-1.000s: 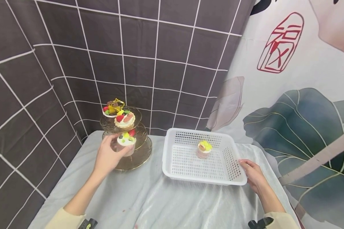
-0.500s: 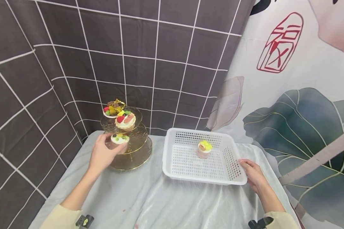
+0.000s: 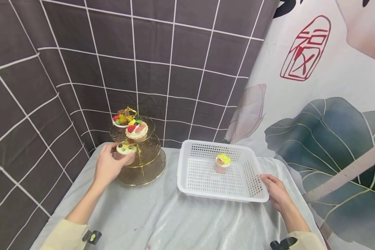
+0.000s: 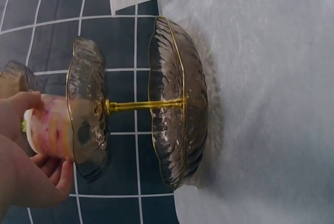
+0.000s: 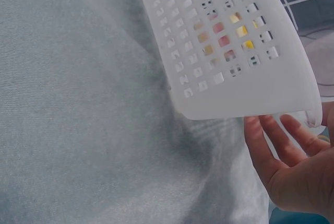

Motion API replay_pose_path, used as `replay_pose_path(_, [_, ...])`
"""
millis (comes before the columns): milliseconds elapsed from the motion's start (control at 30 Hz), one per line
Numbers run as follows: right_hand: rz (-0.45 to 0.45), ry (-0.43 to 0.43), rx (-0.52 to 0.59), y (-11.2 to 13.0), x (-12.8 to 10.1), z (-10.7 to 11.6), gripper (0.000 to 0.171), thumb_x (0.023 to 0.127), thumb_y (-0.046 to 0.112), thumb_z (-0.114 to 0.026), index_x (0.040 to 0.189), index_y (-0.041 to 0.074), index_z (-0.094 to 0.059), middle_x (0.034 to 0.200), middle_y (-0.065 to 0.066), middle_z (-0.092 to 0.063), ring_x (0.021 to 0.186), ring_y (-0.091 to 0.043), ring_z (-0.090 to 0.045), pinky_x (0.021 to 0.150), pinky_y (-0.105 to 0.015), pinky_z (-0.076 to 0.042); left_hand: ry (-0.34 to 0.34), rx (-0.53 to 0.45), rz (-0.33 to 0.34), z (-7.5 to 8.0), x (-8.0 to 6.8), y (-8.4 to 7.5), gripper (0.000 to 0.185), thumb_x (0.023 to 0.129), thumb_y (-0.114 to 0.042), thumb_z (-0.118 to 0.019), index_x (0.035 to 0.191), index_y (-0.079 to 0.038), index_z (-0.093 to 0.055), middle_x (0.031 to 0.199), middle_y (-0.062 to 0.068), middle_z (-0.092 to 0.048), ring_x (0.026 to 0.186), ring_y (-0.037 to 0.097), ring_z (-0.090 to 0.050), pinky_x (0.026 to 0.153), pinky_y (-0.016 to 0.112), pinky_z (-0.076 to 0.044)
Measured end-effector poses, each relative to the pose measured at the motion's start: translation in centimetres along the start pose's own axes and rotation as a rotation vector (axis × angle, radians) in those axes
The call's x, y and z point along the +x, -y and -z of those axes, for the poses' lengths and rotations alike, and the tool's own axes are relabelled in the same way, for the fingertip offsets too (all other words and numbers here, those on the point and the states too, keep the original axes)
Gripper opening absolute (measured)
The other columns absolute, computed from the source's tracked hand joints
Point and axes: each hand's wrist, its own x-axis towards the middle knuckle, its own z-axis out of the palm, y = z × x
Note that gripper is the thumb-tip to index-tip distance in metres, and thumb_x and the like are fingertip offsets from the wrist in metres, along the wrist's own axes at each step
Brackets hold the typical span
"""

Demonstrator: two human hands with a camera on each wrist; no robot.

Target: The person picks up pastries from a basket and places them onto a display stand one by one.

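My left hand (image 3: pixel 109 166) grips a small clear dessert cup (image 3: pixel 126 151) with white cream and fruit on top, thumb on one side and fingers on the other. In the left wrist view, the base of this cup (image 4: pixel 51 130) is right at the middle plate of a three-tier glass cake stand (image 3: pixel 147 172) with gold rims and post. Two more desserts sit on the top tier: a fruit tart (image 3: pixel 136 131) and a chocolate-topped cup (image 3: pixel 121 122). My right hand (image 3: pixel 276 191) holds the right rim of a white plastic basket (image 3: pixel 184 187), thumb over the edge, fingers outside below it.
Inside the basket stands a dessert cup with yellow topping (image 3: pixel 222 163). A pale cloth (image 3: pixel 162 222) covers the table. A dark gridded curtain (image 3: pixel 150 76) hangs close behind the stand, and a printed curtain (image 3: pixel 300 114) hangs at the right.
My left hand has carried the dessert cup left and slightly back, from in front of the stand to the left side of its middle tier. My right hand and the basket stay put.
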Motion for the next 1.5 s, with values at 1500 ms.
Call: replay_pose_path(1500, [0.019,-0.006,-0.045,-0.2,-0.3,-0.1,0.067,0.112,0.051,-0.044,0.156,0.0,-0.04,0.145,-0.02,-0.055,0.1,-0.004,-0.067,0.083,-0.029,-0.06,0.085,0.14,-0.078,0.2,4.4,0.7,0.067,0.089,-0.025,-0.081,0.134,0.017,-0.054,0.126,0.042,-0.058,0.123,0.057,-0.053,0.103,0.07,-0.044])
